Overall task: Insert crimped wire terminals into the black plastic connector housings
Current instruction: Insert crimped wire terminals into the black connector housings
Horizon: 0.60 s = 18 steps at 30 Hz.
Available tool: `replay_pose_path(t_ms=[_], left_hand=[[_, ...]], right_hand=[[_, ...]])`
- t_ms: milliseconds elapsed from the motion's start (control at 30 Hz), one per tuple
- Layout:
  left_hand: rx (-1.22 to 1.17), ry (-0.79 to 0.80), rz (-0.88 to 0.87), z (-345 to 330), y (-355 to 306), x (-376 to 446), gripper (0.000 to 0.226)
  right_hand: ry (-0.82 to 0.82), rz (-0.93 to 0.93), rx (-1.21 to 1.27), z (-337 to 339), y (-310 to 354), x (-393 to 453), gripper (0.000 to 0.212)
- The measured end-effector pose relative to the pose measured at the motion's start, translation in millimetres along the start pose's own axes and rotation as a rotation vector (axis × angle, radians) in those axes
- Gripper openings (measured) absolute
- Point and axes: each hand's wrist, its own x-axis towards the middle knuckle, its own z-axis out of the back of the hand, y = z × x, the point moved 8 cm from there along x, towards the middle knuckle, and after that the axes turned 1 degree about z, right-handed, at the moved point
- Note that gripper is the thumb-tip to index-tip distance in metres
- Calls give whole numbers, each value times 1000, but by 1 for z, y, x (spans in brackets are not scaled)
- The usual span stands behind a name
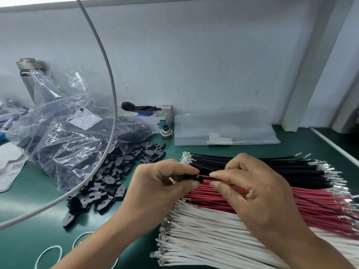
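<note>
- The left hand (165,183) pinches a black housing (191,177) between thumb and fingers, steady at chest height over the desk (29,216).
- The right hand (254,191) pinches a black wire (208,178), its tip at the housing's mouth; push it straight, probably until it seats.
- Loose housings (108,181) and their bag (64,136) lie left of the hands; black (272,167), red (310,199) and white wires (204,235) lie beneath, crowding nothing.

Black wires (262,167); red wires (310,202); white wires (204,239); green mat (29,210).
</note>
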Motion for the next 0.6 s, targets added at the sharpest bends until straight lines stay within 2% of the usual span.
replay_pose_path(t_ms=[100, 233, 400, 600], left_hand=[[-16, 5, 7, -2, 0, -1, 22], [75, 9, -37, 0, -7, -1, 21], [121, 36, -57, -3, -12, -3, 22], [-34, -104, 43, 11, -3, 0, 23]], right_hand=[[-14, 22, -1, 0, 3, 1, 18], [-28, 52, -6, -6, 10, 1, 17], [-39, 113, -44, -5, 17, 3, 26], [-209, 194, -297, 11, 26, 5, 12]])
